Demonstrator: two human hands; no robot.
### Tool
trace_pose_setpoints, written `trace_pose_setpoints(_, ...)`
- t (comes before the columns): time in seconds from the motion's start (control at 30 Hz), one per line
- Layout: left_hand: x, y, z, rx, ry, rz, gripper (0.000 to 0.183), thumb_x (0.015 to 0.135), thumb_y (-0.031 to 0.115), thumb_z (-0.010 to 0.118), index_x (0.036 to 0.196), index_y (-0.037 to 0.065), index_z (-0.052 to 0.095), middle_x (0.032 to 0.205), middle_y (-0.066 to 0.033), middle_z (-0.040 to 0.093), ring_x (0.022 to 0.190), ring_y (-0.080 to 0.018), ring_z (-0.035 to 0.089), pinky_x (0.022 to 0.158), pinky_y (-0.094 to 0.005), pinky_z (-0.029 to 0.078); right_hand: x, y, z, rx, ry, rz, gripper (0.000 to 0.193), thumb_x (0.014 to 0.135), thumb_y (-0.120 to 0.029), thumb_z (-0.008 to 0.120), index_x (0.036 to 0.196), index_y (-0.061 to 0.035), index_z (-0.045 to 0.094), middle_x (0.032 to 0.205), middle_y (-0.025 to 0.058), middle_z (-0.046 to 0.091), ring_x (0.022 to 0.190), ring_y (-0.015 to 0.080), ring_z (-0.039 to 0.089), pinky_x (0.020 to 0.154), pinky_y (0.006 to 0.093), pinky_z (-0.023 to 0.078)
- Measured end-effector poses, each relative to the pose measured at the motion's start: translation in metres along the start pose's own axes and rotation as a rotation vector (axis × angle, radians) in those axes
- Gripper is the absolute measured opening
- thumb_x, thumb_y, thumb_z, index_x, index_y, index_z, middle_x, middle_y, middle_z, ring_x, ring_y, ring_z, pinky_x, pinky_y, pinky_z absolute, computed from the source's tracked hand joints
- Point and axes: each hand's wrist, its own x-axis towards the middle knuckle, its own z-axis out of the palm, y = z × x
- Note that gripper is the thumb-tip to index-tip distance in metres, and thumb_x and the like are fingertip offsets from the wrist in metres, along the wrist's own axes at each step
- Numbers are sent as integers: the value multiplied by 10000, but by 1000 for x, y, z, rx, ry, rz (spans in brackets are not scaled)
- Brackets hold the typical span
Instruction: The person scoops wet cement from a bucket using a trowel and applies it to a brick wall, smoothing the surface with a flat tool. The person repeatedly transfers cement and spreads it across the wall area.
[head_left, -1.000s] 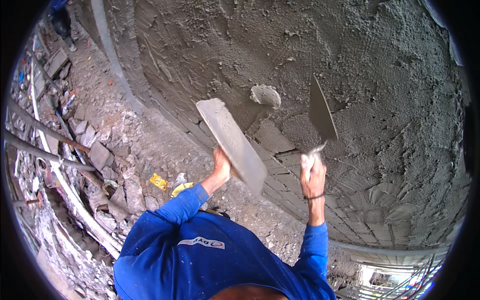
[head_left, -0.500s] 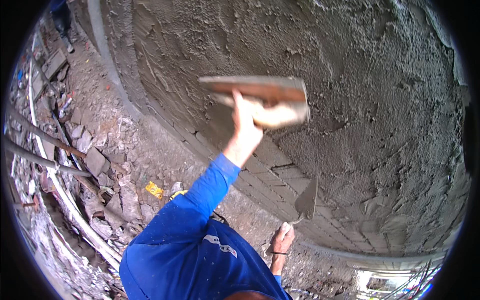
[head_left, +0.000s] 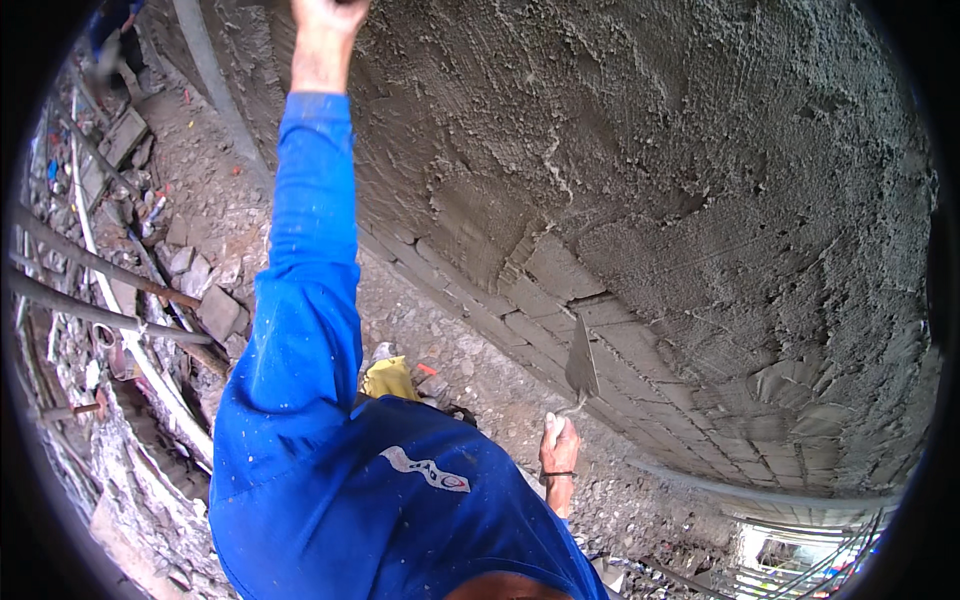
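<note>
My left arm in its blue sleeve reaches up to the top edge, where my left hand [head_left: 325,22] is partly cut off. The fingers look closed; the plastering float held there in the earlier frame is now almost wholly beyond the edge. Lower right, my right hand [head_left: 558,445] grips a pointed trowel [head_left: 582,365] by its handle, blade upward, in front of the wall's lower part. Wet grey mortar [head_left: 640,130] with a rough surface coats most of the wall. Bare block courses [head_left: 560,270] show low down, beside a smoother mortar patch [head_left: 480,225].
Rubble [head_left: 220,312], pipes [head_left: 110,318] and a long pale hose [head_left: 150,375] lie along the left. A yellow bag [head_left: 390,378] rests on the ground near my chest. Another person [head_left: 118,45] stands far off at upper left. Thin rods [head_left: 850,550] show at lower right.
My left hand has swung up and left from the middle of the wall to the top edge, taking the float out of sight. My right hand and trowel have shifted slightly left.
</note>
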Motion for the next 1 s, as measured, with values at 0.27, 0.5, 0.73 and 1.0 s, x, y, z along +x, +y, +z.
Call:
trace_pose_setpoints(0.27,-247,20,-75,873,586,-385,657,1010,510,469,1453,37,367,1411,-144,504,1277,-268,509,1037,-452,485,-8,-13,25,-112,-3,-153,391,972,-363,595,966,27,620,855,264,664,801,449,659,699,505,513)
trace_pose_setpoints(0.5,-439,16,-170,716,844,-938,483,1059,346,427,1439,47,449,1386,-78,539,1248,-229,517,1060,-345,435,57,-120,7,-404,-400,-634,463,950,-493,573,915,-38,656,666,202,652,612,408,654,603,488,534)
trace_pose_setpoints(0.73,-521,47,-240,-249,981,-989,497,1045,348,446,1425,30,469,1265,-108,617,1081,-221,625,924,-370,533,216,-210,84,-325,-301,-739,437,961,-486,547,907,-70,670,678,204,650,587,361,662,568,489,523)
trace_pose_setpoints(1.0,-425,24,-190,853,645,-776,462,1043,403,455,1290,19,529,1147,-99,637,1030,-207,631,898,-364,538,193,-289,31,165,-26,-614,262,951,-259,648,887,-15,576,686,190,580,560,344,589,526,408,450)
